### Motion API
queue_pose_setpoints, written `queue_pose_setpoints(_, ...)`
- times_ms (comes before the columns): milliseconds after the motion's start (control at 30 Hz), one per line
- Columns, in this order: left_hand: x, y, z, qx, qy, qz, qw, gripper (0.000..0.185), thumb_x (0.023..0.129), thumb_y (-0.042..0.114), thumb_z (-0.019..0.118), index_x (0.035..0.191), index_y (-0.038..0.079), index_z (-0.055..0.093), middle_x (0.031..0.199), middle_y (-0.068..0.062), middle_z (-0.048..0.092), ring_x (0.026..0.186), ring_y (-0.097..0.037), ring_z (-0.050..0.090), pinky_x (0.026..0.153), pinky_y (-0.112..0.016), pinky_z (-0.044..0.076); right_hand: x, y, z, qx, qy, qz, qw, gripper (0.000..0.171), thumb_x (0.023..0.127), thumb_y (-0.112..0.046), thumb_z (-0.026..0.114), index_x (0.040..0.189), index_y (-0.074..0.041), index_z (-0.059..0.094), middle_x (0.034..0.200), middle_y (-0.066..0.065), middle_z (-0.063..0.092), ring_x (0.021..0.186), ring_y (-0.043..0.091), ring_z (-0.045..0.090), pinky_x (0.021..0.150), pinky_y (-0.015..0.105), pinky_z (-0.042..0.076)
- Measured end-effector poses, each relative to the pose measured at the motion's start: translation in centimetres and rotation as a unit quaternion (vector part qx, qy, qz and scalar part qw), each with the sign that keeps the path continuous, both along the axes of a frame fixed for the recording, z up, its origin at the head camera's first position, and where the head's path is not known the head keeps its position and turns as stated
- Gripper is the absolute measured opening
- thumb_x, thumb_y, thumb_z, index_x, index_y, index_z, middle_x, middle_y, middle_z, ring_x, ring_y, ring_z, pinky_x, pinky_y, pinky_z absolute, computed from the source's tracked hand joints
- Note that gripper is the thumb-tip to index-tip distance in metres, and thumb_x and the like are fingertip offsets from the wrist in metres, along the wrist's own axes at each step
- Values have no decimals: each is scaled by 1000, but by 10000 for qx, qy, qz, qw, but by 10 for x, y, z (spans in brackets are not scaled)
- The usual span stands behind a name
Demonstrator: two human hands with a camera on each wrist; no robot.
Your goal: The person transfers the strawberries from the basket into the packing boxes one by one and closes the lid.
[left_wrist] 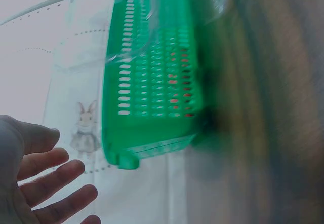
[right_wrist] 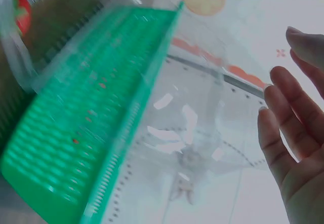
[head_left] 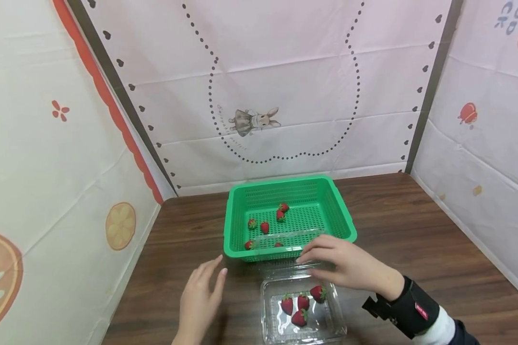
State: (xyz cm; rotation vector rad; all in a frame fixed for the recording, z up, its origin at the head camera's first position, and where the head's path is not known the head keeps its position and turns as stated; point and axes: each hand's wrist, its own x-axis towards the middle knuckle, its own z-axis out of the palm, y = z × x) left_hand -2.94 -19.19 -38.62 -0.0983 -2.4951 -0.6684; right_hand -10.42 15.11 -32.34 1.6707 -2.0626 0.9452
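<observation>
A green basket (head_left: 285,184) stands mid-table with several strawberries (head_left: 264,227) in it. In front of it a clear clamshell box (head_left: 267,306) holds several strawberries (head_left: 303,302). Its clear lid (head_left: 285,238) stands up against the basket's near wall. My right hand (head_left: 311,258) lies with straight fingers on the lid by the hinge. My left hand (head_left: 209,275) hovers over the table left of the box, fingers spread and holding nothing. In the left wrist view that hand (left_wrist: 45,183) is open beside the basket (left_wrist: 152,82). In the right wrist view, the fingers (right_wrist: 293,148) are extended behind the lid (right_wrist: 192,127).
Printed fabric walls (head_left: 47,167) enclose the wooden table (head_left: 414,239) on the left, back and right. Bare wood lies to either side of the basket and box. A black wrist strap (head_left: 410,306) sits on my right forearm.
</observation>
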Motion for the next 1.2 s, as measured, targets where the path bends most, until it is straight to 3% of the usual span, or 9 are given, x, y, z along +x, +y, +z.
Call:
queue_pose_setpoints(200,-23,-1,5,-478,350,-494,9970,32,91,11,76,122,6,71,118,-10,69,107,-28,65,81,-45,59,-13,9,25,-422,319,-87,9986,21,101,-29,63,116,-15,70,114,-1,66,105,14,61,90,19,49)
queue_pose_setpoints(333,-36,2,1,-896,585,-800,9910,32,89,9,78,120,7,72,120,-10,68,111,-30,64,86,-47,58,-21,13,37,-593,571,-83,9966,21,102,-28,62,115,-14,71,112,-1,66,101,14,62,86,18,50)
queue_pose_setpoints(467,-44,7,-6,-1213,691,-891,9862,32,88,11,79,119,10,74,120,-10,69,112,-32,64,86,-49,57,-26,15,45,-688,634,-153,9955,21,101,-27,63,115,-14,71,111,-1,66,99,13,62,84,18,51)
queue_pose_setpoints(633,-47,11,-17,-1364,685,-901,9842,34,84,10,83,117,13,76,117,-8,70,111,-34,64,82,-50,58,-32,19,46,-774,395,-385,9955,24,100,-31,64,114,-13,72,109,0,67,98,13,64,81,18,51)
queue_pose_setpoints(833,-42,11,-26,-1255,742,-861,9856,32,82,9,84,112,17,78,108,-3,72,112,-35,64,82,-53,57,-36,21,39,-698,63,-547,9960,25,100,-33,64,114,-14,73,109,0,67,99,13,64,79,18,51)
queue_pose_setpoints(1000,-41,12,-28,-1103,722,-796,9881,31,81,8,84,111,18,79,104,-1,73,112,-34,64,85,-53,56,-43,23,38,-704,111,-688,9951,25,101,-35,63,112,-15,73,108,-1,68,99,14,64,79,18,51)
queue_pose_setpoints(1200,-45,15,-26,-977,684,-743,9901,32,81,7,84,111,17,79,105,-1,73,114,-34,63,89,-52,56,-57,24,50,-688,340,-791,9939,30,101,-40,60,111,-16,74,108,-2,68,100,13,64,80,19,50)
